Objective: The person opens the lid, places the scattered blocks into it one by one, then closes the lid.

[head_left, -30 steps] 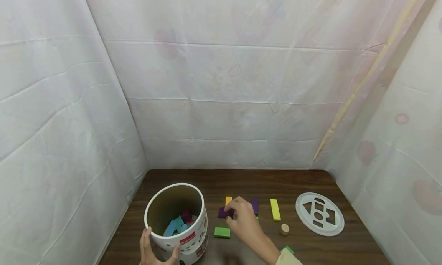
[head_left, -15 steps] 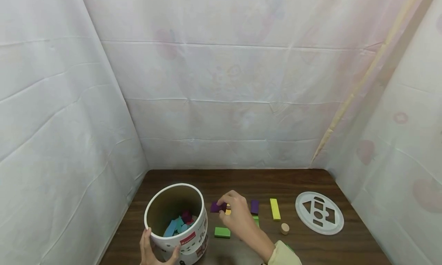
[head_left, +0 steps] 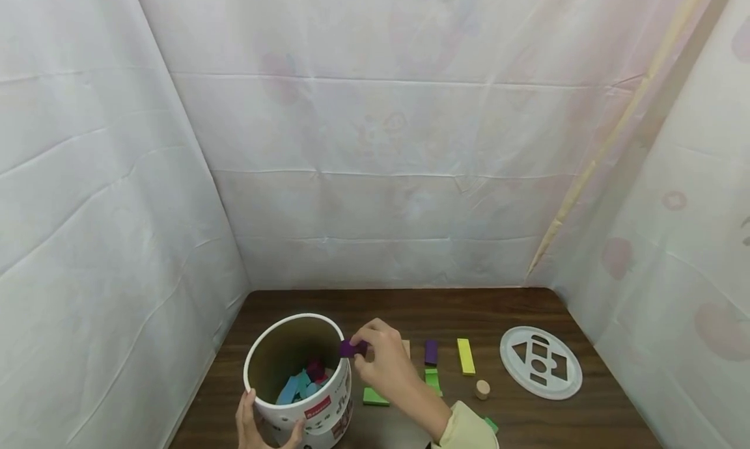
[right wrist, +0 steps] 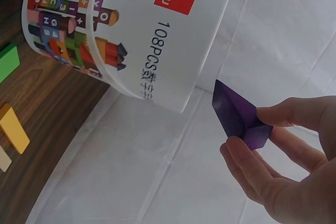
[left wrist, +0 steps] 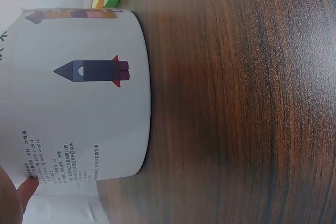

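Observation:
My right hand (head_left: 383, 358) pinches a purple triangular block (head_left: 350, 349) between thumb and fingers, close to the right rim of a white bucket (head_left: 316, 420). In the right wrist view the purple block's slanted faces show past the fingertips, with the bucket's printed side nearby. Blue, red and dark pink blocks (head_left: 288, 390) lie inside the bucket. My left hand (head_left: 258, 429) grips the near side of the bucket, fingers on its left and thumb on the front. Only a bit of that hand shows in the left wrist view.
Right of the bucket lie a green block (head_left: 375, 397), a purple bar (head_left: 431, 352), a green notched block (head_left: 432, 380), a yellow bar (head_left: 465, 356) and a wooden cylinder (head_left: 482, 389). A white lid with shaped holes (head_left: 567, 385) lies farther right. Cloth walls surround the table.
My right hand has carried the purple triangular block from among the loose blocks leftward to the bucket's rim. The left hand has stayed on the bucket.

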### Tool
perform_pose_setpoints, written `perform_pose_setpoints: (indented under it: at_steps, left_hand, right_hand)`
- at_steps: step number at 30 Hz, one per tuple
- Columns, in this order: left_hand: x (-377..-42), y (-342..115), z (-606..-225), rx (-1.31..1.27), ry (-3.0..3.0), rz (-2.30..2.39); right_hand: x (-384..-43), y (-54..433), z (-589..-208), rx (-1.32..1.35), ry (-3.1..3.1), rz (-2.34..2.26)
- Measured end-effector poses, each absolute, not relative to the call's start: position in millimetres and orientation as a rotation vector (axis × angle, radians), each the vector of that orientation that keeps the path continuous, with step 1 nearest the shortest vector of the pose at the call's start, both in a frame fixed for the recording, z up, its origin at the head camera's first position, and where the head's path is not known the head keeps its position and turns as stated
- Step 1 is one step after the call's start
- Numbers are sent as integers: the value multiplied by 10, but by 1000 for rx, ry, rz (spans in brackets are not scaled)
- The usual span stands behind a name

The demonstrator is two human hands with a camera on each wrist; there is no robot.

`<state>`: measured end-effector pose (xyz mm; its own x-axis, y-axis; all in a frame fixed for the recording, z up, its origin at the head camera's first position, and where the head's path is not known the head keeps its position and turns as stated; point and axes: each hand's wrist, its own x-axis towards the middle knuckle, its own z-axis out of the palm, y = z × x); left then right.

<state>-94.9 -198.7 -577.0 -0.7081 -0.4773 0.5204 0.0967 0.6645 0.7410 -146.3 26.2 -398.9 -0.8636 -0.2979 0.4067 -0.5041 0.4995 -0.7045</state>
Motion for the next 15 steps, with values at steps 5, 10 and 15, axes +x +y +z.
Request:
perform_pose_setpoints:
  at_steps: [5, 10, 15]
  left_hand:
    - [-957, -2001, -5791, 257, -2132, -1024]
    - [-963, -2015, -5798, 243, -2115, -1028]
    - [-958, -1999, -5793, 245, -2111, -1036]
  right_hand:
    - [-1458, 192, -3957, 729, -2527, 1333]
    - [-1475, 120, -3956, 755, -2564, 1321]
    - [-1481, 83, -3997, 758, -2611, 1266]
